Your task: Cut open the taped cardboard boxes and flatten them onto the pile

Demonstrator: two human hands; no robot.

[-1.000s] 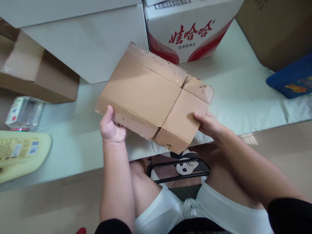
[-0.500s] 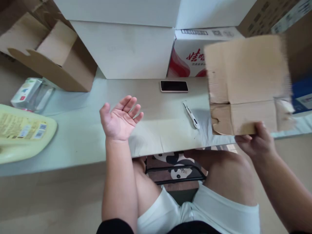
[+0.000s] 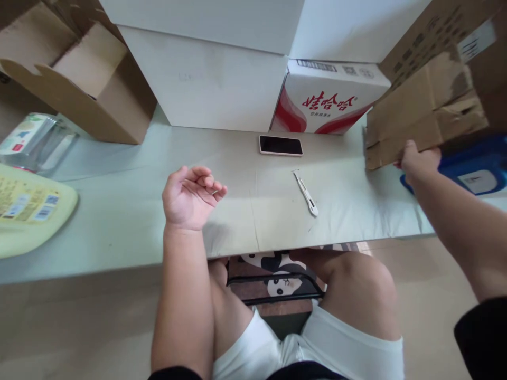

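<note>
Right hand's [image 3: 420, 161] fingers grip the near edge of a creased cardboard piece [image 3: 412, 116] at the counter's [image 3: 222, 174] right side.
Its long axis slants from near left to far right, the torn end pointing right, beside a blue container [image 3: 493, 155]; the left hand's [image 3: 188, 200] fingers are loosely curled and half-open, left of a utility knife [image 3: 306, 194] and smartphone [image 3: 281, 145].

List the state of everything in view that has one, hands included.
Left hand: empty, fingers loosely curled.
Right hand: gripping the cardboard piece by its near edge.
Cardboard piece: creased, ragged at one end.
Phone: lying flat, screen dark.
Utility knife: lying on the table; blade position unclear.
Brown box at left: open at the top.
</note>
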